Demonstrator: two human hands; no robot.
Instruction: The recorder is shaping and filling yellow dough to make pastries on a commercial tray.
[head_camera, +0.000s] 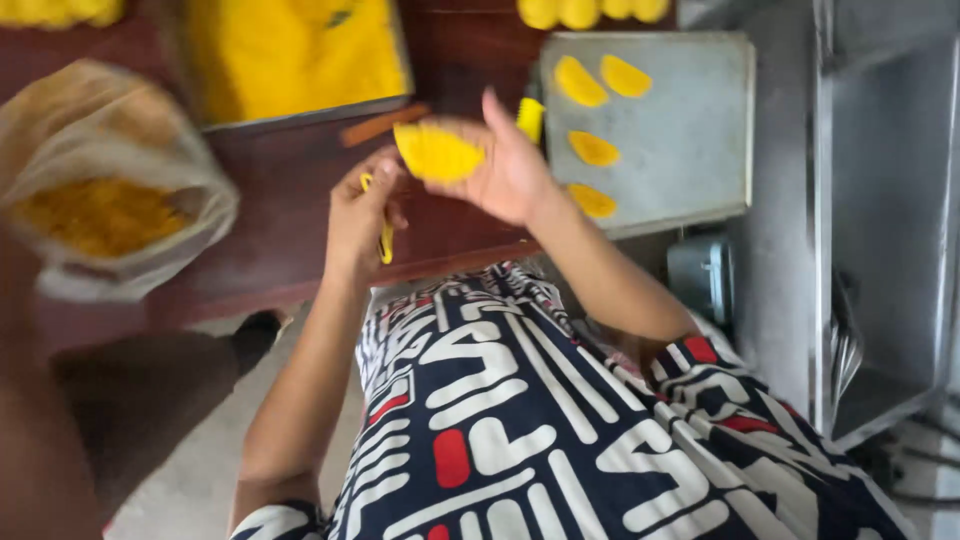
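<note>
Yellow half-moon dough piece (437, 152), folded flat, lies held in right-hand fingers (497, 118).

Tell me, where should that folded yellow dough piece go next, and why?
Probably onto the grey metal tray. The right hand holds the folded yellow dough piece beside it, four similar half-moon pieces already lie there, and bare space remains. The left hand grips a thin yellow tool.
</note>
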